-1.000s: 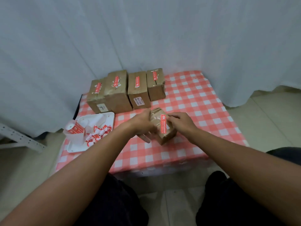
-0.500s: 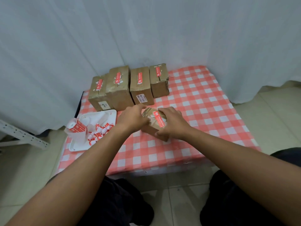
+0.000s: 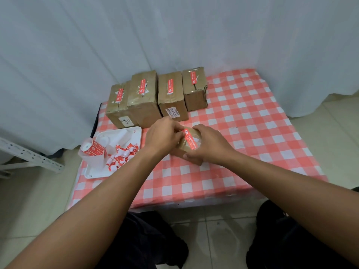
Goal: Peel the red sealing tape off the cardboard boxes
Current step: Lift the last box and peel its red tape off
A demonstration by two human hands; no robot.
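Note:
A small cardboard box lies on the checked tablecloth between my hands, with a strip of red sealing tape running diagonally across its top. My right hand grips the box from the right side and front. My left hand sits at the box's left end, fingertips pinched at the upper end of the red tape. Behind, several taped cardboard boxes stand in a row, each with a red strip on top.
A white tray at the left holds a clear cup and a heap of peeled red tape scraps. The red-and-white checked table ends near my knees. White curtain hangs behind; a metal rack bar lies at far left.
The box has been turned so the tape runs diagonally. My left hand moved onto the tape's upper end, and my right hand shifted to hold the box's right side.

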